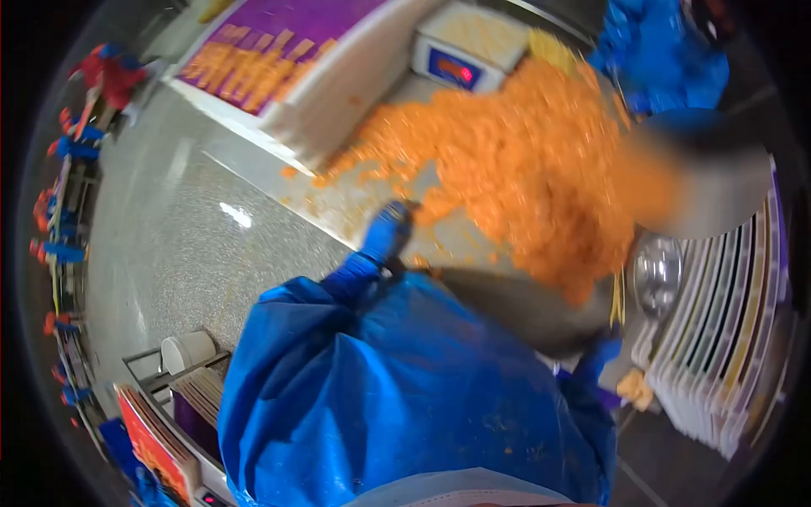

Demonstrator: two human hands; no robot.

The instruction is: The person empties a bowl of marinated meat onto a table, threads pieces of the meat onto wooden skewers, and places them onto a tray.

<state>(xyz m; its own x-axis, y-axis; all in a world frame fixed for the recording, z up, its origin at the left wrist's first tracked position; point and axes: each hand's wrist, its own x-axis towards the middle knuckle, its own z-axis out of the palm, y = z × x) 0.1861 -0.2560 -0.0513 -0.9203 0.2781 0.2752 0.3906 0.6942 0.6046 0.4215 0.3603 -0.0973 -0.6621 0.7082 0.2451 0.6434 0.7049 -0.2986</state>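
Note:
My left hand (389,230), in a blue glove, is at the near edge of a large heap of wet, orange-coated meat pieces (524,160). Its fingers are drawn together, with the tips right beside a few loose pieces; what they hold is hidden. Lower right, partly covered by my blue apron sleeve, is my right hand (601,355), also gloved. Thin wooden skewers (618,300) stick up from it beside the heap. The heap lies on a metal worktable (325,198).
Behind the heap stands a digital scale (460,51). Left of it, a white foam tray (338,93) bears rows of skewered orange pieces (253,72) on purple. Stacked trays (718,321) and a metal bowl (657,275) are at right. A person in blue (663,55) works opposite.

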